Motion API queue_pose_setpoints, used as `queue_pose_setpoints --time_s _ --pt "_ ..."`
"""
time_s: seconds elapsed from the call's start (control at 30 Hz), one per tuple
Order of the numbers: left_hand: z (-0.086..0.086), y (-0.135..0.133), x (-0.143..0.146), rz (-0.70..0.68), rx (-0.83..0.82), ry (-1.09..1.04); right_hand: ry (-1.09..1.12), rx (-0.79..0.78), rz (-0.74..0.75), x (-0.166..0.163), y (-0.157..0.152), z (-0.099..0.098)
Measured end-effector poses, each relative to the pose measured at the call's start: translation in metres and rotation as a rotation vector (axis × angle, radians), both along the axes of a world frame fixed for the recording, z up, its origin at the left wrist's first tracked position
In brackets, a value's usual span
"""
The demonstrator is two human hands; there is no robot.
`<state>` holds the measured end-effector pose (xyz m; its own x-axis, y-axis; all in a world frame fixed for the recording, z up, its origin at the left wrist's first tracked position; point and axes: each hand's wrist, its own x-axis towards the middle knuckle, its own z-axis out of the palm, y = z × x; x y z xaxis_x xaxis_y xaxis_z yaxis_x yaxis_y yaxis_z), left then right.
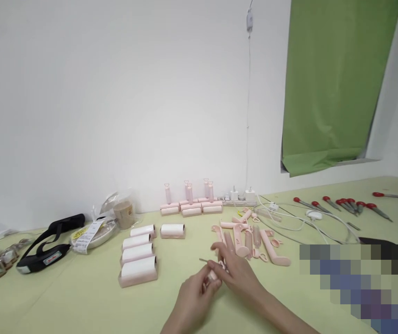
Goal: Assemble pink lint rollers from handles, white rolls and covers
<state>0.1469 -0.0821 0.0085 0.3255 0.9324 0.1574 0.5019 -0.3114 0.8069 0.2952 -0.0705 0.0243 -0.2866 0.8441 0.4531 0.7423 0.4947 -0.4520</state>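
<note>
My left hand (pixel 197 294) is closed around a small pale pink plastic part (pixel 213 275), mostly covered by the fingers. My right hand (pixel 239 269) meets it from the right, thumb and fingers pinched together at the part; what they grip is largely hidden. A thin metal rod (pixel 203 260) sticks out to the left by the right thumb; which hand holds it I cannot tell. Just beyond the right hand lies a heap of loose pink plastic pieces: curved handles (pixel 241 243), clear pinkish tubes (pixel 256 236) and small ring-ended caps (pixel 262 256).
Several white lint rollers (pixel 138 269) lie at left. Along the wall stand pink roller assemblies (pixel 191 204) beside a power strip (pixel 239 202). White cables (pixel 299 225) and red-handled tools (pixel 347 204) lie right. A black strap (pixel 49 246) and wrapped bowl (pixel 98 234) lie far left.
</note>
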Motion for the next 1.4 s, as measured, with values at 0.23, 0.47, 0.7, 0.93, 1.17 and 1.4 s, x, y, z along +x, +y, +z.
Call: queue_pose_setpoints --time_s 0.23,0.47,0.7,0.93,1.17,1.4 --pt "0.010 -0.015 -0.002 -0.111 0.185 0.297 -0.307 0.220 0.237 0.005 0.004 -0.010" --pt "0.014 -0.011 -0.021 -0.165 0.219 0.547 -0.272 -0.044 0.259 0.033 0.002 0.011" --pt "0.008 0.006 -0.023 -0.048 0.199 0.248 -0.313 -0.167 -0.220 0.098 0.043 0.039" --pt "-0.002 0.041 -0.016 0.081 0.079 -0.053 -0.527 -0.257 -0.250 0.108 0.073 0.049" --pt "-0.001 0.089 0.010 0.336 -0.011 -0.020 -0.495 -0.184 -0.310 0.111 0.066 0.062" --pt "-0.020 0.122 0.060 0.282 -0.030 -0.063 -0.346 -0.092 -0.263 0.101 0.083 0.085"
